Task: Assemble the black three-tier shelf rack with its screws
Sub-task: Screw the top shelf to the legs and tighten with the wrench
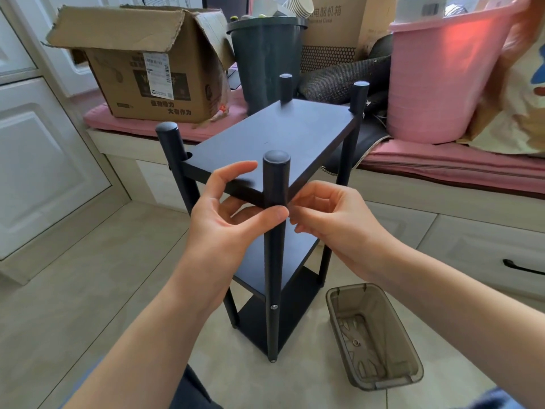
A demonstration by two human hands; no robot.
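A: Entry. The black three-tier shelf rack of flat boards and round posts (265, 219) stands upright on the beige tiled floor (88, 290), centre of the frame, in front of the pink-cushioned window bench (442, 163). Where are your hands?

B: Both at the near post (275, 202), level with the top board. Your left hand (236, 214) has its fingers loosely spread, thumb tip pressed against the post. Your right hand (327, 219) has its fingertips drawn together just beside the post, seemingly pinching something small; whether that is a screw I cannot tell, it is hidden.

A: Step in hand?

B: Judged: fastening the top board to the near post. Silver screw heads (274, 307) already show lower on that post.

A: Next move?

B: Probably seating the screw square to the post hole, steadying the post with your left thumb, then turning it in without cross-threading.

A: Counts?

B: Boards: three. Posts: four, each with a rounded cap. Screw heads visible on the near post: two, one at the middle board, one near the foot. Lower right of the frame: one translucent grey plastic tray (374, 335) on the floor, with one small round fastener-like piece (356, 342) inside.
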